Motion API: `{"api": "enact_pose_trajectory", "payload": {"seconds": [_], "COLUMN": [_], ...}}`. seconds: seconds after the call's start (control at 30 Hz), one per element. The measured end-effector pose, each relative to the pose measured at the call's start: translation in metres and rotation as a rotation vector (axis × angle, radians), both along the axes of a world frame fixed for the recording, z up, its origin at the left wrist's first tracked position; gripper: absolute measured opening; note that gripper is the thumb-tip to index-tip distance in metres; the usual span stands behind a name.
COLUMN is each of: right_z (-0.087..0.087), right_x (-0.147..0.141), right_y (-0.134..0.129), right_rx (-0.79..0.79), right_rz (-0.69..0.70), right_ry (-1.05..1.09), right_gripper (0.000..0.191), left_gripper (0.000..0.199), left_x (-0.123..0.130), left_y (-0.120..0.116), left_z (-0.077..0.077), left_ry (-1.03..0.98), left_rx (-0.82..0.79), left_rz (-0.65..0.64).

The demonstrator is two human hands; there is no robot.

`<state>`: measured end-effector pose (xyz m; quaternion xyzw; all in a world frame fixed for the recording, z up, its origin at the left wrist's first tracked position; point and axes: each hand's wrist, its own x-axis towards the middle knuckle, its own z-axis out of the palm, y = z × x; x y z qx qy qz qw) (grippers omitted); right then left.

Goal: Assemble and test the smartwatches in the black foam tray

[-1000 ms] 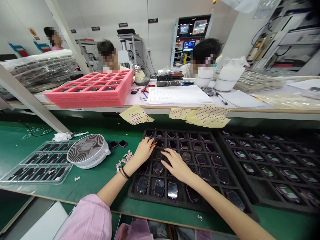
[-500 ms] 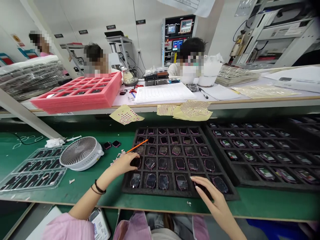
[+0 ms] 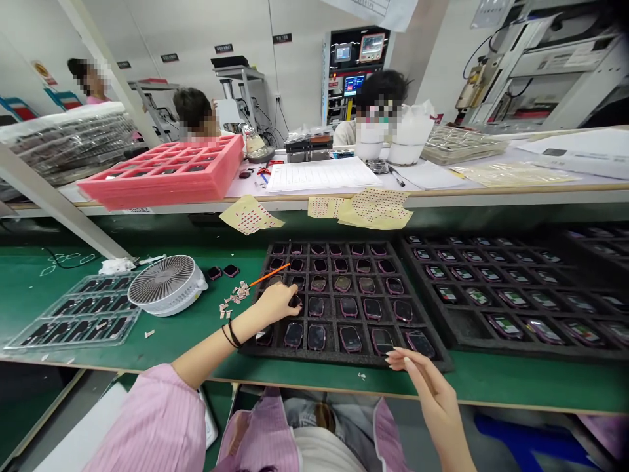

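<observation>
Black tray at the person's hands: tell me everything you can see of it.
The black tray looks like foam, with raised dividers forming a grid of compartments, most holding dark-screened, purple-edged devices. It lies flat on the green table, beside a second tray on its right. An orange stick crosses its left rim. The left hand reaches into a left-side compartment; whether the right hand touches the near edge is unclear.

Pale walls close off the far side of this room, marked with small dark signs. A tall cabinet shows lit screens; a grey stand is farther left. To the right rises a metal-framed machine. White posts slant beside the green-topped table, below a raised white ledge.
</observation>
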<state>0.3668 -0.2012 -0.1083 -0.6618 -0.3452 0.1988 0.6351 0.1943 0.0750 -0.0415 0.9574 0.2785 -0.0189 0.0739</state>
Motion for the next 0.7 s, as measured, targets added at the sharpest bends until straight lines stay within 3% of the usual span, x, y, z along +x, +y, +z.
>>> {"api": "enact_pose_trajectory", "payload": {"seconds": [0.17, 0.33, 0.5, 0.7], "right_z": [-0.006, -0.005, -0.004, -0.006], "right_x": [-0.002, 0.0, 0.001, 0.001], "right_y": [-0.008, -0.013, -0.016, -0.017], "right_rx": [0.01, 0.007, 0.007, 0.014], "right_rz": [-0.056, -0.093, -0.148, -0.213], "right_ry": [0.052, 0.115, 0.167, 0.188], "right_gripper": [0.027, 0.028, 0.03, 0.029], "left_gripper": [0.035, 0.037, 0.039, 0.034], "left_x": [0.011, 0.013, 0.034, 0.052], "left_y": [0.002, 0.008, -0.001, -0.006], "left_z": [-0.004, 0.013, 0.023, 0.009], "left_ry": [0.046, 0.059, -0.04, 0.15], "left_rx": [-0.026, -0.071, -0.126, -0.063], "left_rz": [0.009, -0.004, -0.185, -0.409]}}
